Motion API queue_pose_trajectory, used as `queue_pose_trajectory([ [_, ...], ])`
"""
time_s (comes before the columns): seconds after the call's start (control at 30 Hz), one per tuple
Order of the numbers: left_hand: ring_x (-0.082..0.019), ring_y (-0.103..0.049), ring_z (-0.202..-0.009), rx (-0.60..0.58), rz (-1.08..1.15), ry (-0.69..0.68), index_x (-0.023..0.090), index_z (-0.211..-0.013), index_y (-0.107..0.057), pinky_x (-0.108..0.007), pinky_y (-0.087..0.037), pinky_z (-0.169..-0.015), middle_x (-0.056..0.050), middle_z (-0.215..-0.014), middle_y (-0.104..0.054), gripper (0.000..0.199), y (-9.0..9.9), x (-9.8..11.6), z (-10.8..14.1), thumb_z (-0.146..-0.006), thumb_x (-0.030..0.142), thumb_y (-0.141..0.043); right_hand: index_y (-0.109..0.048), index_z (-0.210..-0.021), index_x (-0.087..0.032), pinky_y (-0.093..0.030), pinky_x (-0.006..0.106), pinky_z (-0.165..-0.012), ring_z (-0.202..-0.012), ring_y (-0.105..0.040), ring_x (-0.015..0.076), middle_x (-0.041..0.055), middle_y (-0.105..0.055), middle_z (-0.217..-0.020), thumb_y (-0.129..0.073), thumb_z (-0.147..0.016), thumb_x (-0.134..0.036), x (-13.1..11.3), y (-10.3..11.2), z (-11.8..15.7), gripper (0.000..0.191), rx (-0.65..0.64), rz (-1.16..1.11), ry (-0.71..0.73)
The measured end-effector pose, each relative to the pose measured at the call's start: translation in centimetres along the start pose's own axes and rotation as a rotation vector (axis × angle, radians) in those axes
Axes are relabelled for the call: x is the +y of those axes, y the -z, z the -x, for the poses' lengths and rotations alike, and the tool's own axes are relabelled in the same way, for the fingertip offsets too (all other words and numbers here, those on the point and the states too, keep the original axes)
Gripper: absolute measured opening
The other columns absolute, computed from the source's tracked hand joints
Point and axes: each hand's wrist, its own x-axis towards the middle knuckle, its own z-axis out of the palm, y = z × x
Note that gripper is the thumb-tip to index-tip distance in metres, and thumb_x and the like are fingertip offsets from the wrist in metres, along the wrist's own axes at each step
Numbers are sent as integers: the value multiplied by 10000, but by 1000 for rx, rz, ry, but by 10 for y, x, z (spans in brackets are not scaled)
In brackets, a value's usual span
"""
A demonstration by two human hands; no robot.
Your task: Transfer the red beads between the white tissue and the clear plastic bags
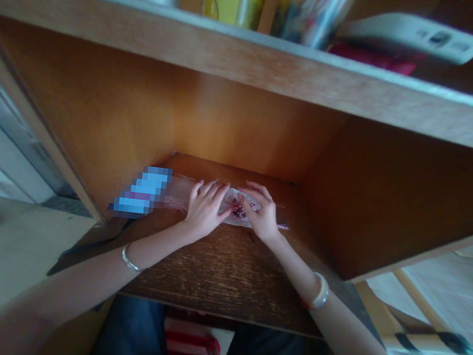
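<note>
A clear plastic bag or wrapper (180, 189) lies flat across the dark wooden desktop, with small dark red beads (240, 208) gathered on or in it. My left hand (206, 211) rests on the plastic just left of the beads, fingers spread and lying flat, thumb towards the beads. Over the beads' right side is my right hand (263, 213). Its thumb and index finger come close together at the beads, while the other fingers curve above. Whatever sits between those fingertips is too small and blurred to make out. A bracelet circles each wrist.
A blurred-out blue screen (143, 189) leans at the desk's left, a dark cable (114, 239) running below it. Wooden walls enclose the back and sides. Overhead, a shelf edge (241, 58) crosses the view, holding containers and a white box (415, 35). Rolled material (426, 343) lies right.
</note>
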Motion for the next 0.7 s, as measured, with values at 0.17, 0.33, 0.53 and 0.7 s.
queue_pose_trajectory([
  [0.17,-271,-582,-1056,21,6,3,169,-1289,-492,-489,-271,-1033,-124,-1166,-644,493,-2,0,0,-874,433,-533,-723,-953,-248,-438,474,-936,-1089,-556,262,90,-625,-1149,-620,-819,-261,14,-1,5,170,-124,262,-22],
  [0.33,-269,-595,-1004,20,-27,4,152,-1278,-502,-478,-280,-1022,-120,-1143,-655,497,-2,0,0,-877,444,-522,-725,-979,-252,-398,526,-949,-1161,-498,313,116,-588,-1229,-621,-829,-278,11,-5,14,185,-359,457,46],
  [0.53,-279,-586,-1034,37,-17,31,173,-1306,-480,-490,-271,-1024,-120,-1169,-644,514,-1,-1,-1,-875,452,-520,-665,-1116,-242,-347,547,-1002,-1270,-420,326,136,-462,-1391,-567,-868,-298,9,-8,15,272,-400,502,40],
  [0.7,-266,-589,-1047,113,71,91,184,-1300,-469,-486,-288,-1027,-113,-1156,-648,521,-2,-3,-1,-861,451,-558,-651,-1137,-227,-339,553,-1004,-1311,-370,345,142,-424,-1423,-515,-899,-324,14,-18,15,291,-462,533,14],
])
